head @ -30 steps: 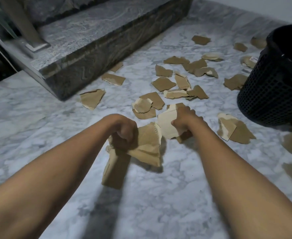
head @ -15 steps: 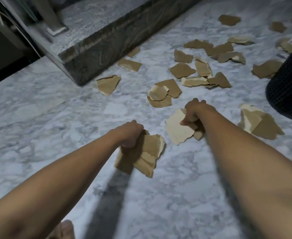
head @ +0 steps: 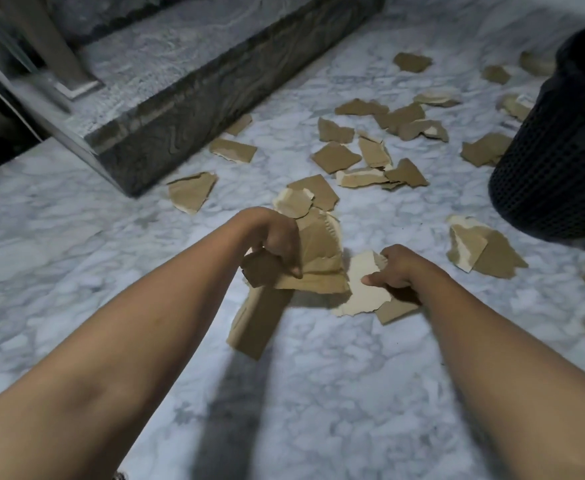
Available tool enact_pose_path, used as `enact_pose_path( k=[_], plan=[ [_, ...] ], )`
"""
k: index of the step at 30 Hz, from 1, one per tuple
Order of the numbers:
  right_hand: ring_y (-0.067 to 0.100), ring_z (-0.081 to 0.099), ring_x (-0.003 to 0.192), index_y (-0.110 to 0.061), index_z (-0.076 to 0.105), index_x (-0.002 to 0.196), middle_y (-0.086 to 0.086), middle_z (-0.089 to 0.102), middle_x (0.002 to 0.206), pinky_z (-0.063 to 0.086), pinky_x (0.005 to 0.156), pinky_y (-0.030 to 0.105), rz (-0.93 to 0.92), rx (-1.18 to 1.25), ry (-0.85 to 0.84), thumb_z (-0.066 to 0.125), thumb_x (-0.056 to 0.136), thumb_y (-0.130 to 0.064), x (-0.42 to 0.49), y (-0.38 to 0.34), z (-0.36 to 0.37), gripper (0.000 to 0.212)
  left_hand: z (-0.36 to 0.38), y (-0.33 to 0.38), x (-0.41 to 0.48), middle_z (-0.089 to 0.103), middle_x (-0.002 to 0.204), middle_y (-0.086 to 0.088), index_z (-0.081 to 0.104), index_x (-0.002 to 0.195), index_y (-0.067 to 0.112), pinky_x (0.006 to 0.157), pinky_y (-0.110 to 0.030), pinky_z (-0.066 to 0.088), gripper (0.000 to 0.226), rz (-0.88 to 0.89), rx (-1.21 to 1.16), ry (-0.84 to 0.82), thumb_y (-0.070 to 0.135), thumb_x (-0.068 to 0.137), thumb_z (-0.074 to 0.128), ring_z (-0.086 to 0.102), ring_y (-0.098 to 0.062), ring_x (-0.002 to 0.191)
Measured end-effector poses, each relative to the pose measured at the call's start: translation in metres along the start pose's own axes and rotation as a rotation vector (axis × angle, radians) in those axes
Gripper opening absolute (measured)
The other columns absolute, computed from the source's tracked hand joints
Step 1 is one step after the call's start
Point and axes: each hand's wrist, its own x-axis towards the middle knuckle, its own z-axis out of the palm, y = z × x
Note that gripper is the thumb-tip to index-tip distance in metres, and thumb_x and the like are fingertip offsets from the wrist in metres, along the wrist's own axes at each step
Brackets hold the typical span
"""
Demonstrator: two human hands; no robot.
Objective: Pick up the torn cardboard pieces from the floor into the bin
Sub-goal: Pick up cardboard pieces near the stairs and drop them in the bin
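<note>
Marble floor (head: 318, 393) littered with torn brown cardboard pieces (head: 336, 157). Bundle (head: 322, 251) gripped in left hand (head: 280, 244), pale piece (head: 363, 292) pinched by right hand (head: 402, 268), likely stacking for black mesh bin (head: 554, 168).

– Where's yr free room?
– Bare marble floor (head: 336, 393) close in front of you. Further out, cardboard pieces (head: 336, 157) litter it.
– Blockers?
– Stone step (head: 197, 109) on yr left, black bin (head: 554, 168) on yr right; open lane btwn them.
</note>
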Motion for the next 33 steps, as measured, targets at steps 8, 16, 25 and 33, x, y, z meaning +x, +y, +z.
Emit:
enact_pose_path(
  k=[8, 16, 25, 33],
  plan=[
    [0.037, 0.052, 0.121, 0.002, 0.043, 0.139, 0.019, 0.049, 0.141, 0.047, 0.093, 0.040, 0.040, -0.056, -0.028, 0.077, 0.079, -0.052, -0.005, -0.015, -0.003, 0.088, 0.094, -0.019, -0.008, 0.032, 0.127, -0.015, 0.045, 0.124, 0.006, 0.074, -0.037, 0.051, 0.048, -0.279, 0.089, 0.337, 0.011, 0.081, 0.067, 0.054, -0.036, 0.102],
    [0.033, 0.054, 0.106, -0.006, 0.050, 0.109, 0.018, 0.056, 0.126, 0.047, 0.080, 0.035, 0.073, 0.031, 0.103, 0.075, 0.082, -0.047, -0.032, -0.024, 0.021, 0.055, 0.094, -0.009, -0.005, 0.057, 0.108, -0.009, 0.050, 0.107, 0.012, 0.080, -0.038, 0.044, 0.035, -0.302, -0.019, 0.520, 0.016, 0.076, 0.066, 0.057, -0.030, 0.101],
    [0.026, 0.056, 0.100, 0.001, 0.048, 0.125, 0.008, 0.057, 0.114, 0.048, 0.084, 0.033, 0.052, 0.378, 0.121, 0.087, 0.073, -0.032, -0.031, -0.013, 0.024, 0.073, 0.043, -0.018, 0.041, 0.023, 0.152, -0.013, 0.046, 0.137, 0.007, 0.105, -0.055, 0.032, 0.057, -0.023, 0.344, 0.645, 0.005, 0.080, 0.053, 0.024, -0.040, 0.135],
    [0.026, 0.052, 0.095, 0.002, 0.049, 0.121, 0.014, 0.058, 0.118, 0.045, 0.080, 0.032, 0.053, 0.294, 0.050, 0.084, 0.076, -0.035, -0.018, -0.026, 0.023, 0.067, 0.004, -0.019, 0.074, 0.004, 0.161, -0.007, 0.013, 0.152, 0.000, 0.104, -0.053, 0.044, 0.114, -0.075, 0.337, 0.317, 0.027, 0.067, 0.083, 0.020, -0.041, 0.144]
  ],
)
